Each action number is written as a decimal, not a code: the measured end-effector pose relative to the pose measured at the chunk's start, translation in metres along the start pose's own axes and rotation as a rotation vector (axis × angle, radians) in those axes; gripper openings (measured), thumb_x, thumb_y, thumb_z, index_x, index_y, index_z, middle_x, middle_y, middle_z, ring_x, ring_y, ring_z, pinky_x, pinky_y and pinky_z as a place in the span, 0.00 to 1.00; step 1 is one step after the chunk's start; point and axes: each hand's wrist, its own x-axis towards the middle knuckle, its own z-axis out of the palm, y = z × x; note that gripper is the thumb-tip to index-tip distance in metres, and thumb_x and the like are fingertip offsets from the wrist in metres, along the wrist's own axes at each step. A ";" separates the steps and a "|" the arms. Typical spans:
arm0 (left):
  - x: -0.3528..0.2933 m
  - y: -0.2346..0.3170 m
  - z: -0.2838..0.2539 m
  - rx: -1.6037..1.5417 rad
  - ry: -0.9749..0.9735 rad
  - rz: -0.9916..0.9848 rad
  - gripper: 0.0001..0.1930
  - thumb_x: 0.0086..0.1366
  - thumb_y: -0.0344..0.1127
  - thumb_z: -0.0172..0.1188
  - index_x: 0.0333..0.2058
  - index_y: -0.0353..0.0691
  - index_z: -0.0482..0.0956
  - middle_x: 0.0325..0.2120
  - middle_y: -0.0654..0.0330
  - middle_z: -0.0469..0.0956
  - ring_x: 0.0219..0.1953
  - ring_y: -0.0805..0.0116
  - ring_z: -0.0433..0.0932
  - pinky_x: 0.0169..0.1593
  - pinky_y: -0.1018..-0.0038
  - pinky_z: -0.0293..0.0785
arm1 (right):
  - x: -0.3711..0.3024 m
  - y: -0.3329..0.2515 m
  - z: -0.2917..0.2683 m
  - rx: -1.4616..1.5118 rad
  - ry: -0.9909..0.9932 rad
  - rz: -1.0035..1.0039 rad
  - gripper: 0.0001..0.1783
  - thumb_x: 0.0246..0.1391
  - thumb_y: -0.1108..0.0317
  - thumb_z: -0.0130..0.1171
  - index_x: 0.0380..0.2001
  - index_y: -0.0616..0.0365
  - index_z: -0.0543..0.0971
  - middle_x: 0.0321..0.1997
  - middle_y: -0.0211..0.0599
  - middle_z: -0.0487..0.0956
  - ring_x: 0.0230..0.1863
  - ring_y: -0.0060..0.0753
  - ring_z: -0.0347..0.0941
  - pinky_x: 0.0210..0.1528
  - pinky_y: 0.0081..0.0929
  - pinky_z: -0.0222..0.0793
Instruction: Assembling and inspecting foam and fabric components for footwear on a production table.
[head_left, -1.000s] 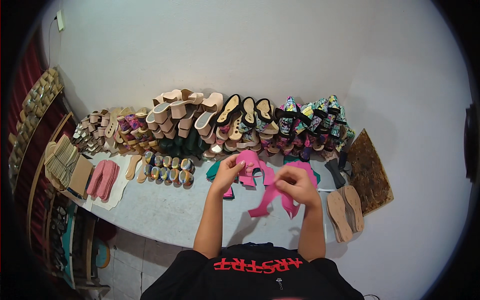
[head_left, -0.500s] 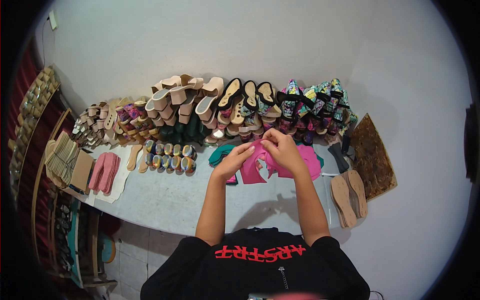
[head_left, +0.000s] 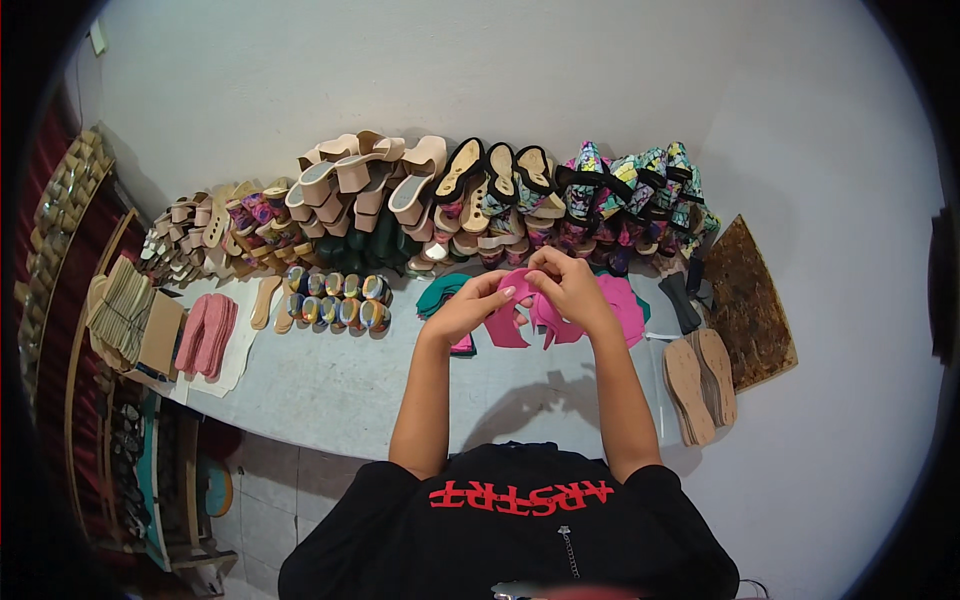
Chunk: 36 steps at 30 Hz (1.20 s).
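My left hand [head_left: 470,305] and my right hand [head_left: 568,287] are raised together above a grey worktable [head_left: 330,385]. Both grip the same magenta shoe-upper piece [head_left: 512,322], which hangs down between them. Under and beside my right hand lies a pile of more magenta cut pieces [head_left: 620,305]. A few teal cut pieces [head_left: 438,293] lie just left of my left hand.
Rows of finished sandals and wedges [head_left: 440,195] line the wall behind the table. Small multicoloured heel blocks [head_left: 335,300] and pink insoles [head_left: 205,335] lie left. Tan soles [head_left: 700,385] and a brown patterned sheet [head_left: 745,305] lie right. Shelves [head_left: 60,330] stand far left.
Both hands moved up and away from me, lifting the magenta piece from low over the table to in front of the sandal row, and drew closer together.
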 end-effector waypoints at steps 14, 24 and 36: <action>0.001 -0.007 -0.001 -0.004 0.039 0.044 0.13 0.64 0.28 0.43 0.46 0.33 0.65 0.33 0.58 0.75 0.25 0.75 0.74 0.34 0.77 0.74 | -0.021 0.019 -0.011 0.050 0.004 0.037 0.14 0.40 0.63 0.62 0.28 0.61 0.75 0.21 0.37 0.75 0.23 0.27 0.68 0.27 0.24 0.63; -0.007 -0.003 0.008 -0.056 0.010 0.020 0.15 0.63 0.32 0.47 0.47 0.33 0.66 0.32 0.59 0.76 0.27 0.75 0.75 0.33 0.79 0.72 | -0.034 0.019 -0.015 0.242 -0.105 0.008 0.10 0.41 0.67 0.62 0.22 0.63 0.75 0.35 0.28 0.75 0.24 0.16 0.65 0.27 0.17 0.60; -0.006 0.001 0.016 0.038 0.122 0.122 0.08 0.61 0.28 0.50 0.37 0.30 0.72 0.28 0.57 0.77 0.27 0.74 0.76 0.30 0.80 0.72 | -0.046 -0.001 -0.034 0.048 -0.053 -0.010 0.08 0.44 0.69 0.60 0.24 0.63 0.73 0.28 0.30 0.74 0.30 0.16 0.68 0.33 0.17 0.63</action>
